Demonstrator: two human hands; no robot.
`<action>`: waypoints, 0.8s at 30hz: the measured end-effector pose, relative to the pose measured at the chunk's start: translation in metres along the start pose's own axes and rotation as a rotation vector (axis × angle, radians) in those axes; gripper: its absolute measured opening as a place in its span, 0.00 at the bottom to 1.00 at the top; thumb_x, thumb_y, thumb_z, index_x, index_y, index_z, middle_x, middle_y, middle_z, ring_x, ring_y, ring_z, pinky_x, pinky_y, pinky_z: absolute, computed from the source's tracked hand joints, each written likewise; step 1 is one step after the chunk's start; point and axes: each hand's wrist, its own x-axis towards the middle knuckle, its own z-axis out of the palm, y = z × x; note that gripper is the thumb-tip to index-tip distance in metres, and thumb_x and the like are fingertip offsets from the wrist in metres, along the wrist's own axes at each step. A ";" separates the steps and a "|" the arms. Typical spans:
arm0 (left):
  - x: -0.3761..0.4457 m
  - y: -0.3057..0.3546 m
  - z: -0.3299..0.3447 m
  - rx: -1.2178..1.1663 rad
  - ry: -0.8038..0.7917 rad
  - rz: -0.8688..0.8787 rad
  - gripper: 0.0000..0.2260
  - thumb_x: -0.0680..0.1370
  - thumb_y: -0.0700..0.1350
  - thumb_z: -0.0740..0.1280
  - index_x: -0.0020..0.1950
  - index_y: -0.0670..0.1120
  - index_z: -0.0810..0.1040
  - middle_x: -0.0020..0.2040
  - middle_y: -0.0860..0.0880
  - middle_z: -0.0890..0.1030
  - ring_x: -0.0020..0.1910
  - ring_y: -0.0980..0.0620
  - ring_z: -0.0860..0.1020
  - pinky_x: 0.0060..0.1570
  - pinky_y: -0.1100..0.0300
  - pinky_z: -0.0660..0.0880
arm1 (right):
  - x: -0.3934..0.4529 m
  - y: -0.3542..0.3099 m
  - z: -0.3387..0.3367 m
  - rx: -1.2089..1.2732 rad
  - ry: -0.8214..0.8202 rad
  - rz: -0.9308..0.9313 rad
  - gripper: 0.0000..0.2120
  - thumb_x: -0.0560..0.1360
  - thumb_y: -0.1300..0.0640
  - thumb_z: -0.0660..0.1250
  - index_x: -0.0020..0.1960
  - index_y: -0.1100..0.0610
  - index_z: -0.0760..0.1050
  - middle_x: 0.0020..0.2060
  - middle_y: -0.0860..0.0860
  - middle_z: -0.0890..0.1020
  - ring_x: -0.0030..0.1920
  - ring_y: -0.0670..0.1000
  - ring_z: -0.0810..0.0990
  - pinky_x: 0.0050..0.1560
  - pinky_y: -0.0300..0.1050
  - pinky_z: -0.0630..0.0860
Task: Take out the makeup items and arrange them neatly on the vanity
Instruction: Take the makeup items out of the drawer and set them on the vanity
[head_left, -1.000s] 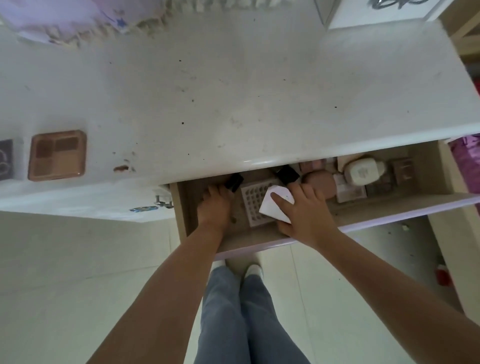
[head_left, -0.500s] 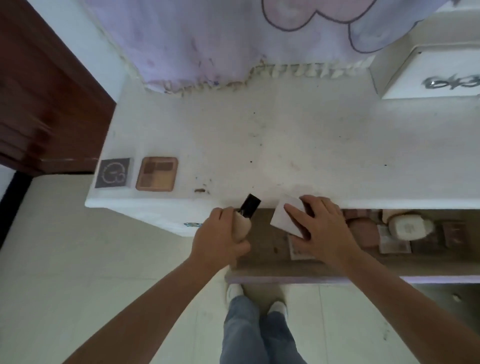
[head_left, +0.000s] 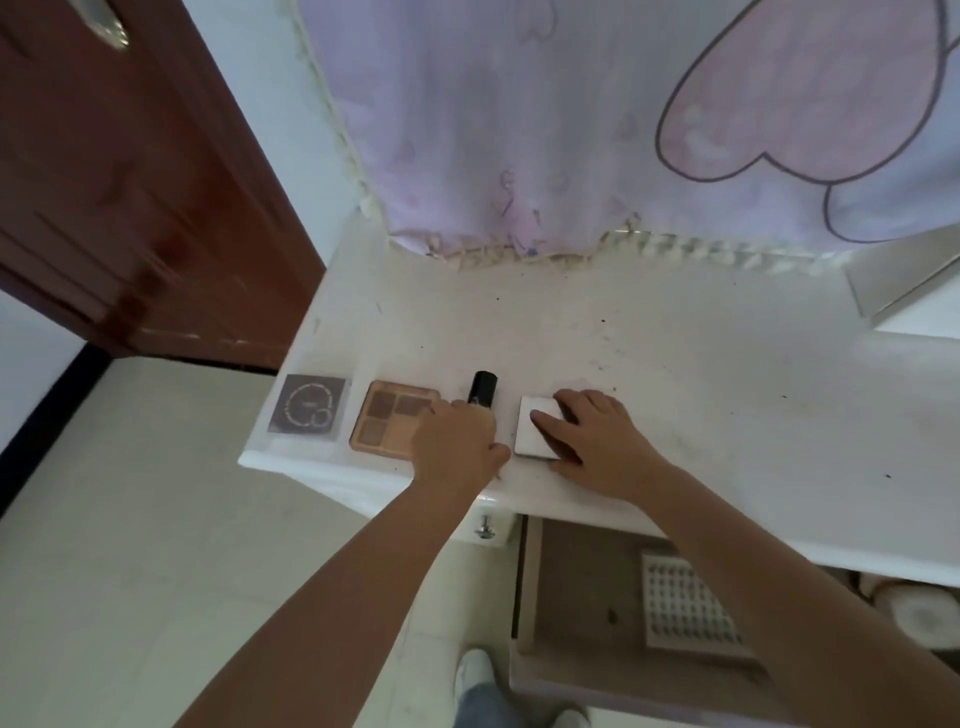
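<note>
A dark brown door (head_left: 130, 182) stands at my far left, with a shiny metal handle (head_left: 106, 23) near its top. A white wall (head_left: 270, 130) shows beside the door. A soft pink and purple cloth (head_left: 597, 119) hangs down in front of me, with a big cartoon shape drawn on it and a knotted cream trim (head_left: 519, 254) along its edge. Pale floor tiles (head_left: 130, 545) lie below. My jeans (head_left: 483, 704) and white shoes (head_left: 475, 662) show at the bottom.

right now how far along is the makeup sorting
Done: a grey square compact and a brown eyeshadow palette lie side by side on the vanity. In hand: the left hand sets down a black-capped bottle; the right hand places a white compact. Left: a perforated tray in the open drawer.
</note>
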 end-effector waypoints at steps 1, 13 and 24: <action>0.001 -0.001 0.002 0.002 0.005 0.009 0.16 0.76 0.53 0.59 0.54 0.42 0.73 0.50 0.44 0.76 0.54 0.45 0.71 0.50 0.56 0.67 | 0.002 -0.003 -0.004 0.071 -0.031 0.014 0.29 0.63 0.50 0.76 0.61 0.56 0.75 0.57 0.62 0.76 0.55 0.65 0.76 0.55 0.59 0.72; -0.033 -0.003 0.014 -0.097 0.271 -0.014 0.24 0.74 0.54 0.65 0.62 0.38 0.68 0.56 0.38 0.73 0.51 0.42 0.74 0.46 0.55 0.74 | -0.018 -0.012 -0.018 0.087 -0.033 0.120 0.27 0.75 0.47 0.62 0.71 0.55 0.62 0.72 0.61 0.61 0.72 0.62 0.59 0.71 0.63 0.57; -0.100 0.138 0.101 -0.179 -0.263 0.373 0.18 0.78 0.47 0.60 0.66 0.43 0.65 0.63 0.43 0.69 0.62 0.45 0.69 0.59 0.53 0.71 | -0.233 0.052 0.048 0.211 0.042 0.249 0.15 0.70 0.54 0.58 0.40 0.61 0.80 0.35 0.56 0.83 0.36 0.56 0.80 0.37 0.44 0.78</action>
